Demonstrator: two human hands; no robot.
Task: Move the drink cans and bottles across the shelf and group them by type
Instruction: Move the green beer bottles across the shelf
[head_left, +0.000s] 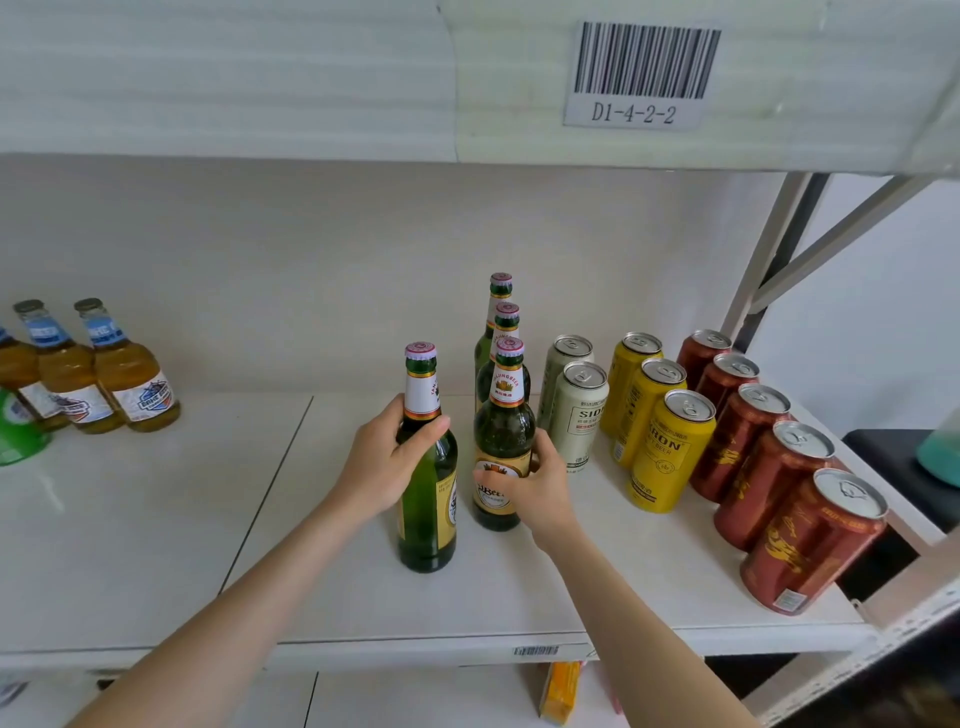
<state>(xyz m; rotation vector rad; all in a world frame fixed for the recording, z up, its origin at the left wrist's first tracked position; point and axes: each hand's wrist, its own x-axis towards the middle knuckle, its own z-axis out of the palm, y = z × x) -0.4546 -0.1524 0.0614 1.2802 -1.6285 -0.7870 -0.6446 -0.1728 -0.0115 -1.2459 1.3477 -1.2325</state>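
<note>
Mostly done — red cans (769, 467), yellow cans (670, 447), white cans (574, 410) in rows at right. L hand (384, 462) wraps a green bottle (427, 509) mid-shelf; R hand (537, 486) curls round the green row's near bottle (503, 431). Amber bottles (104, 379) at left — prob. next.

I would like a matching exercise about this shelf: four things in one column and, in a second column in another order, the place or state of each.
Things
1. lone green bottle
2. front bottle of the row
3. red cans
4. blue-label bottles

Places or states
a. far left of the shelf
b. gripped by the right hand
c. far right of the shelf
d. gripped by the left hand

Pairs: 1-d, 2-b, 3-c, 4-a
</note>
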